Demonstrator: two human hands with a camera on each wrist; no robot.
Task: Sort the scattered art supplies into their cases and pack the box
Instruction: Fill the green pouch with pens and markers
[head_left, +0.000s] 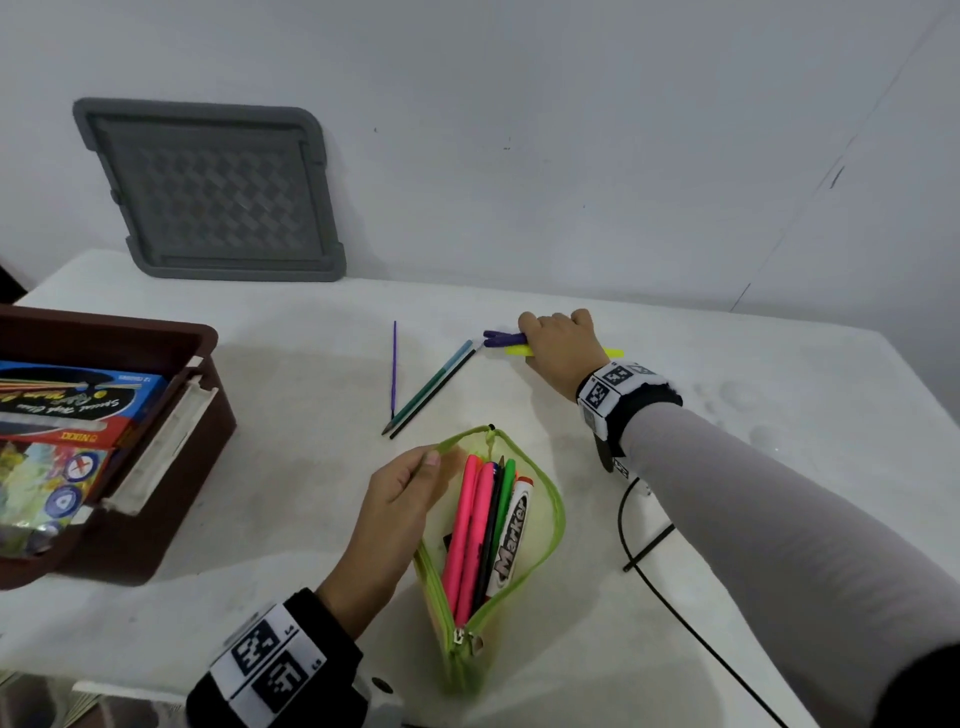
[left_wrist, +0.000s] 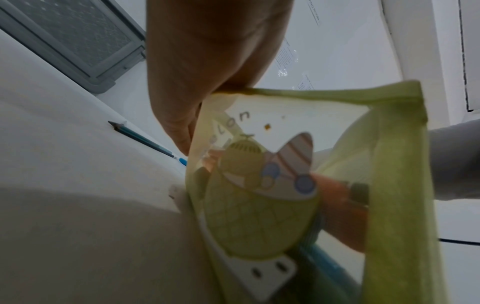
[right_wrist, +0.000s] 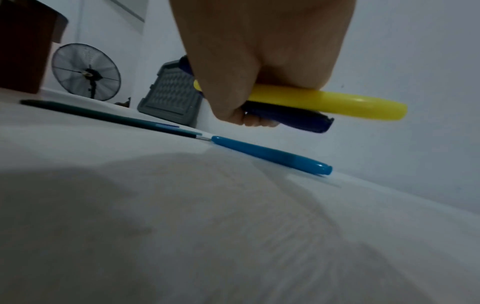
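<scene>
Near the table's (head_left: 779, 519) far edge, the right hand (head_left: 563, 345) grips a yellow highlighter (right_wrist: 337, 102) and dark-blue marker (right_wrist: 298, 121); the left hand (head_left: 395, 499) pinches the open green pencil pouch's (head_left: 550, 499) rim.

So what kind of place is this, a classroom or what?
Probably a plain workroom rather than a classroom: a bare white table against a blank wall, a standing fan, and printed notices posted up.

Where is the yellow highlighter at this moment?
The right hand grips the yellow highlighter together with a dark blue marker, just above the table's far side.
</scene>
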